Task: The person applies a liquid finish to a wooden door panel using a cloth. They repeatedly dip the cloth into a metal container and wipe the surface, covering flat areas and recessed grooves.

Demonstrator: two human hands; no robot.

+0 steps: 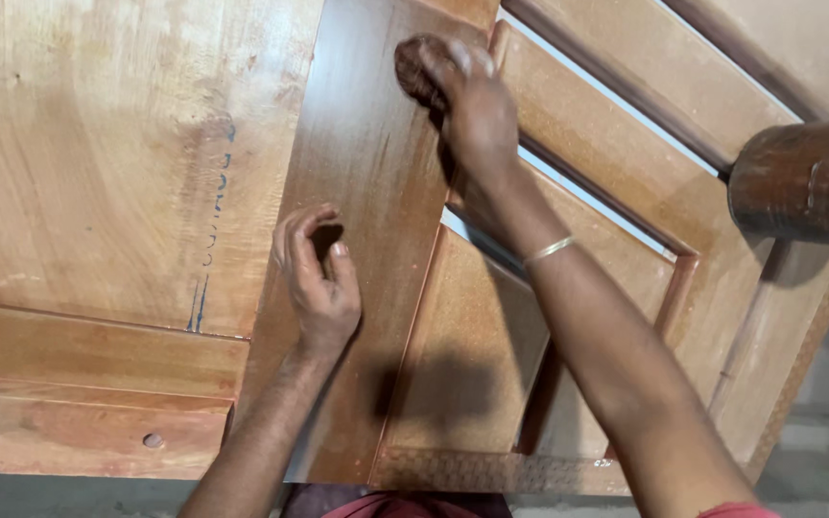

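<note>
Two hands work on one stained door frame stile (367, 192), its long axis running away from the body. Nearer, the left hand (317, 283) rests on it with fingers curled, gripping nothing. Beyond, the right hand (467, 101) clutches a dark rubbing pad (414, 67), mostly hidden; a brown cylinder (803, 182) is cut off rightward.

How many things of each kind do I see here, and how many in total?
Hands: 2, left hand and right hand
Rag: 1
Bangle: 1
Door: 1
Board: 1
Round dark object: 1
Total: 7
</note>
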